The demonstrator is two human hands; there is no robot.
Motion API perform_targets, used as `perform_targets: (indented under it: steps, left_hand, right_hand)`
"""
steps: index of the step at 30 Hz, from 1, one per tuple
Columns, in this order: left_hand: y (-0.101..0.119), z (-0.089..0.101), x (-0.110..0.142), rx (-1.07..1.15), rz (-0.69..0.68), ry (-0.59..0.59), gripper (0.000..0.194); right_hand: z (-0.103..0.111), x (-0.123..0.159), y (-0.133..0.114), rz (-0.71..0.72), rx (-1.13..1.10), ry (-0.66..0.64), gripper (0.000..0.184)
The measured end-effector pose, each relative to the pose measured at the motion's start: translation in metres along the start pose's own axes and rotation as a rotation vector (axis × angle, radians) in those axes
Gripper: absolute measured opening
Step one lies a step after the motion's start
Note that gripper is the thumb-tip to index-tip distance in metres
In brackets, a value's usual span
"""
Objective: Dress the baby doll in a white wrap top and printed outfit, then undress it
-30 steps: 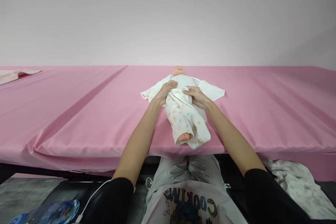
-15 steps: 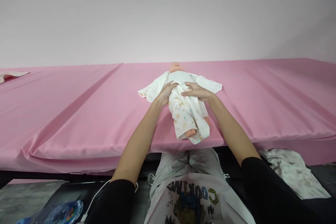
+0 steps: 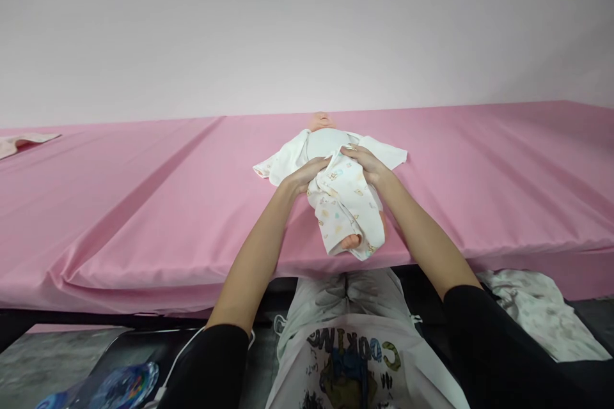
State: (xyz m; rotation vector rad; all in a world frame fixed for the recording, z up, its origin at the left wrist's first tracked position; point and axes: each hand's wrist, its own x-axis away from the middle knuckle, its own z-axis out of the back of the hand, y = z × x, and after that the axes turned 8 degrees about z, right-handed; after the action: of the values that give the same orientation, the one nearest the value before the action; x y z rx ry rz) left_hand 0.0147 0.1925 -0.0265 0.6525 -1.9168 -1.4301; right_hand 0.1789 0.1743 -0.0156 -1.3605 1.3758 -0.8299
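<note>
A baby doll (image 3: 320, 120) lies on its back, head away from me, in a white long-sleeved top (image 3: 325, 139) with its sleeves spread wide. Over its lower body is a white baby garment (image 3: 349, 195) printed with small coloured figures. One bare foot (image 3: 351, 241) pokes out at the near end, and a strip of bare leg shows at the right. My left hand (image 3: 309, 172) is closed on the garment's upper edge at the doll's left-hand side in view. Opposite it, my right hand (image 3: 365, 161) grips the same edge, fingers over the cloth. Both fingertips are partly hidden in folds.
A pink cloth (image 3: 158, 204) with creases covers the table, which meets a white partition (image 3: 307, 45) behind. Another piece of fabric (image 3: 29, 142) lies at the far left. A crumpled printed cloth (image 3: 547, 316) rests below the table at the right. A white cable (image 3: 180, 358) runs at lower left.
My right hand has shifted slightly up and drawn the garment's upper edge with it, so its printed front lies flatter. My left hand has moved slightly right and its fingers reach further in.
</note>
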Motion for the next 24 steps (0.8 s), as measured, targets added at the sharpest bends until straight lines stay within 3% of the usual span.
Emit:
perform_targets:
  steps: [3, 5, 9, 11, 15, 19, 22, 24]
  left_hand:
    - [0.001, 0.003, 0.007, -0.082, 0.093, -0.118, 0.037]
    - [0.0, 0.004, 0.008, -0.078, 0.05, -0.138, 0.04]
    - [-0.002, 0.002, 0.001, 0.093, -0.125, -0.046, 0.03]
    - [-0.002, 0.0, -0.003, 0.153, -0.154, 0.019, 0.025]
    - [-0.001, -0.003, -0.005, 0.12, -0.124, 0.059, 0.027]
    - [0.002, -0.003, 0.004, -0.123, 0.003, 0.007, 0.041]
    - [0.004, -0.002, 0.008, -0.184, 0.014, -0.047, 0.051]
    - [0.004, -0.001, 0.008, -0.092, -0.03, -0.023, 0.044]
  right_hand:
    - [-0.002, 0.0, 0.001, 0.015, 0.009, 0.018, 0.035]
    - [-0.002, 0.003, 0.001, 0.003, 0.047, -0.041, 0.034]
    - [0.005, 0.007, -0.002, -0.124, 0.181, -0.304, 0.037]
    - [0.009, 0.008, -0.001, -0.168, 0.203, -0.374, 0.041]
    - [0.01, 0.004, 0.005, -0.056, 0.056, -0.214, 0.039]
    - [0.004, -0.003, 0.011, -0.009, -0.014, -0.068, 0.03]
    - [0.003, -0.003, 0.011, 0.0, 0.079, -0.06, 0.032]
    - [0.006, -0.001, 0.009, -0.017, 0.122, -0.141, 0.035]
